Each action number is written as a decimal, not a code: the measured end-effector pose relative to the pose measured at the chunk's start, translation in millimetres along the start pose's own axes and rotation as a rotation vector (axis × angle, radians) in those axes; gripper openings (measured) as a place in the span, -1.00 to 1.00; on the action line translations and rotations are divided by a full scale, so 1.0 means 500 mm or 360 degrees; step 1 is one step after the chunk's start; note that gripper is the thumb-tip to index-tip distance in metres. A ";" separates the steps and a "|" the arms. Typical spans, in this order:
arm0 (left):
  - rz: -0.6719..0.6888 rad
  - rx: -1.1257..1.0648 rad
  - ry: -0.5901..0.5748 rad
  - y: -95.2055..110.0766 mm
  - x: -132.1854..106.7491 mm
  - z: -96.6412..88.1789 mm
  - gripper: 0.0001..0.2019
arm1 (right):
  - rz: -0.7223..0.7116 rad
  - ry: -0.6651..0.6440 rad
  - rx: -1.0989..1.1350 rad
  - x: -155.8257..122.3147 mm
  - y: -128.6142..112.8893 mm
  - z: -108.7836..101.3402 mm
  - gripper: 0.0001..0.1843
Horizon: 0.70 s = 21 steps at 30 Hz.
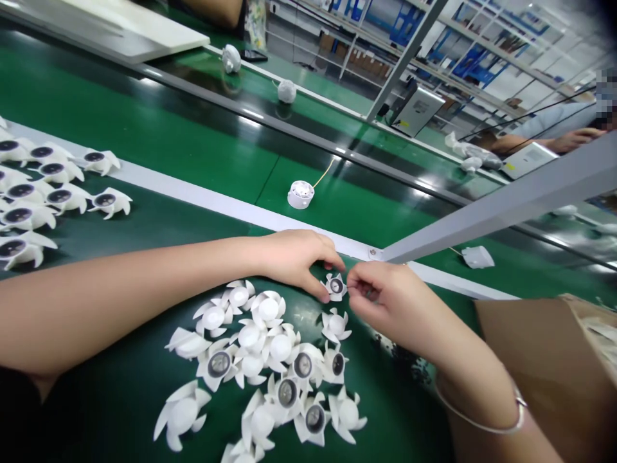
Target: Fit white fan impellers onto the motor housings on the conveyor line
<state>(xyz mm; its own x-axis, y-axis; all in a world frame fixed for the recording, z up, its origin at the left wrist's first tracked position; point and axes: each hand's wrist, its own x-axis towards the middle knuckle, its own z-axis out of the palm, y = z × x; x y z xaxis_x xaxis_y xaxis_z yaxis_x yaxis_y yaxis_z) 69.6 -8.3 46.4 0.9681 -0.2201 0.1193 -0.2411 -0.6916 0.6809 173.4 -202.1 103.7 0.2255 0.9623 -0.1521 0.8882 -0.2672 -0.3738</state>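
My left hand [296,257] pinches a small white fan blade [334,286] between thumb and fingers, holding it hub-up just above the green table. My right hand [385,299] meets it from the right, fingertips pinched at the blade's edge; what they grip is too small to make out. Below both hands lies a loose pile of white fan blades [270,366], some showing a dark hub opening, some turned over.
Rows of finished blades [43,193] sit at the far left. A white round motor housing [300,194] with a wire lies on the conveyor belt. A brown cardboard box [554,373] stands at right. A grey metal post [506,206] slants overhead. Another person's arm [544,145] rests far right.
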 end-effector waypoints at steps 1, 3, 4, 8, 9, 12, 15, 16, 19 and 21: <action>0.0007 0.0041 0.0014 0.001 0.001 0.003 -0.58 | -0.0030 0.0008 0.0018 0.004 0.000 0.007 -0.89; 0.0012 0.0066 0.0024 0.001 0.001 0.007 -0.69 | -0.0046 0.0025 -0.0018 0.010 -0.002 0.021 -0.88; 0.0017 0.0066 0.0025 0.001 0.001 0.008 -0.71 | -0.0040 0.0035 -0.0059 0.011 -0.003 0.027 -0.87; 0.0000 0.0065 0.0037 0.000 0.001 0.007 -0.73 | 0.0058 0.0042 -0.0303 0.012 -0.008 0.039 -0.84; -0.0006 0.0065 0.0038 0.000 0.001 0.007 -0.73 | 0.0092 0.0026 -0.0360 0.011 -0.009 0.040 -0.83; -0.0001 0.0068 0.0028 0.000 0.002 0.007 -0.72 | 0.0155 0.0011 -0.0500 0.012 -0.013 0.044 -0.81; 0.0002 0.0084 0.0031 0.001 0.002 0.007 -0.72 | 0.0157 0.0034 -0.0641 0.014 -0.019 0.049 -0.82; -0.0003 0.0092 0.0038 0.002 0.002 0.007 -0.73 | 0.0141 0.0038 -0.0695 0.015 -0.022 0.051 -0.84; -0.0032 0.0112 0.0049 0.007 0.002 0.006 -0.71 | 0.0084 0.0046 -0.0890 0.013 -0.036 0.054 -0.87; -0.0064 0.0111 0.0050 0.009 0.002 0.006 -0.70 | 0.0068 0.0049 -0.1011 0.008 -0.046 0.055 -0.85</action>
<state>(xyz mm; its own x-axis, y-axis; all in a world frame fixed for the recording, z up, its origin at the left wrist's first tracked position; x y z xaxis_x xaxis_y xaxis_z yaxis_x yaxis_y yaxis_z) 69.2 -13.8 47.6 0.9785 -0.1703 0.1160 -0.2050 -0.7457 0.6339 142.8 -193.5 86.5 0.2692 0.9549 -0.1250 0.9402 -0.2325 0.2489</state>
